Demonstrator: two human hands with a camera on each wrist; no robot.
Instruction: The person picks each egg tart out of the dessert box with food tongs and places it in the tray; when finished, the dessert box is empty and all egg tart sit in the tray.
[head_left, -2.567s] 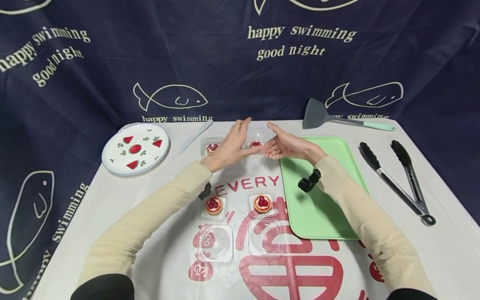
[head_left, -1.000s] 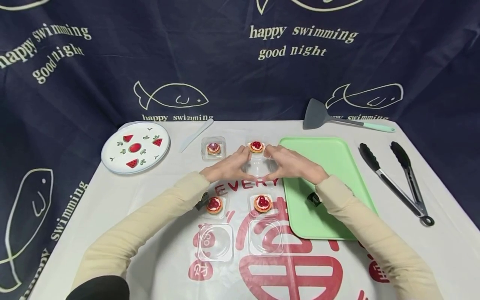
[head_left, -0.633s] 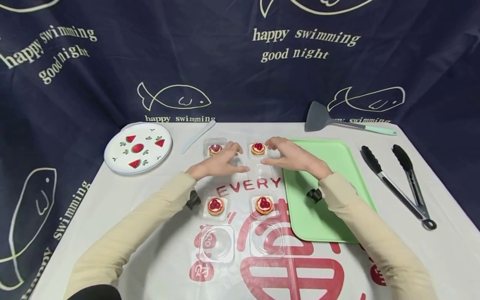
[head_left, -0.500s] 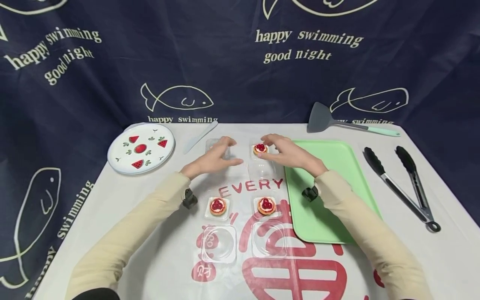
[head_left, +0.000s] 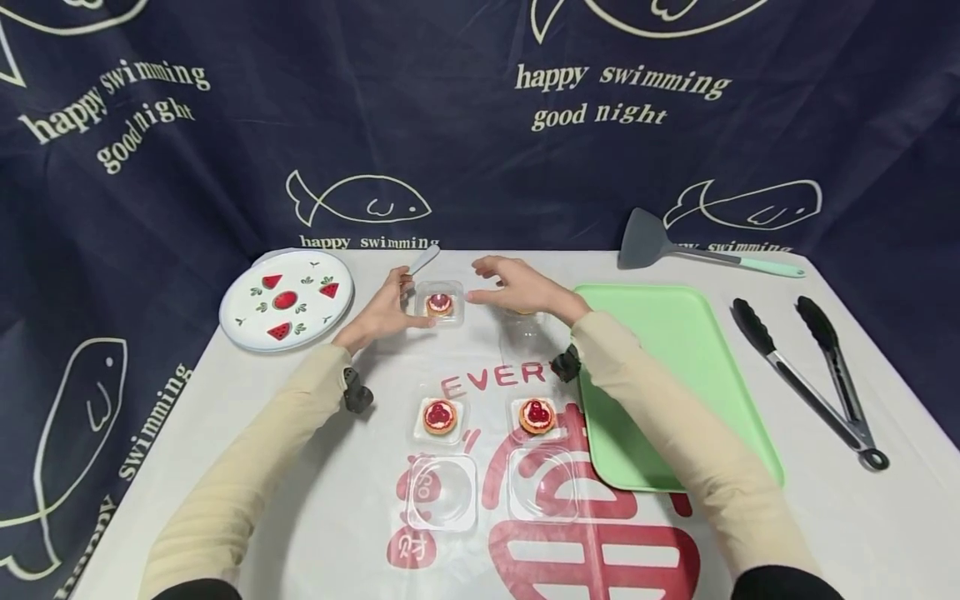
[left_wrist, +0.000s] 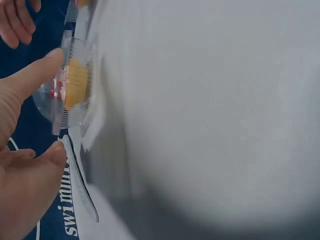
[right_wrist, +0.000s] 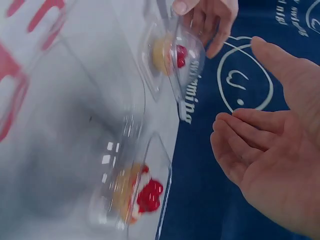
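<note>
Left hand reads to me as spread, thumb and fingers parted about the lidded clear box with a tart inside, near the far edge of the white table; fingertip contact I cannot tell. Right hand hangs spread on the box's other side, thumb apart from loosely bent fingers. Nearer the head camera, two more tarts sit in open boxes.
</note>
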